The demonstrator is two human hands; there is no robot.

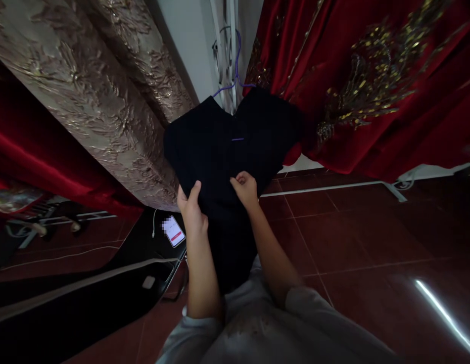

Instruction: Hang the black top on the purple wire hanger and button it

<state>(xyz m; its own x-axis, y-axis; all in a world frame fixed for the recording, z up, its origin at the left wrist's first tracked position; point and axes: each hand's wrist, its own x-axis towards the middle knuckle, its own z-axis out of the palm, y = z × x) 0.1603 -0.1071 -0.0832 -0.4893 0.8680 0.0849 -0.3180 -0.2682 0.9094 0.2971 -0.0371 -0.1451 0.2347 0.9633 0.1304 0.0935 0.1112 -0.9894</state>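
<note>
Here's the dark garment [216,146], dead centre, on a purple hanger [238,71] by the pale wall, its lower part dropping between the forearms. The left hand [193,210] is clamped on its left edge, thumb in front; the right hand [245,189], apart from it, works at the middle of the front, thumb and forefinger together, though whether cloth is caught between them I can't tell. And it's tight in here! Beige textured fabric [117,111] crowds the far left, right up against the garment; red cloth with gold sequins [333,101] presses in on the far right. Near left, just beside the left forearm, a lit phone [175,231] lies on a black surface [144,242], a white cable [154,225] next to it. On the right, a white floor rail [333,188] runs low over reddish tiles [348,237].
</note>
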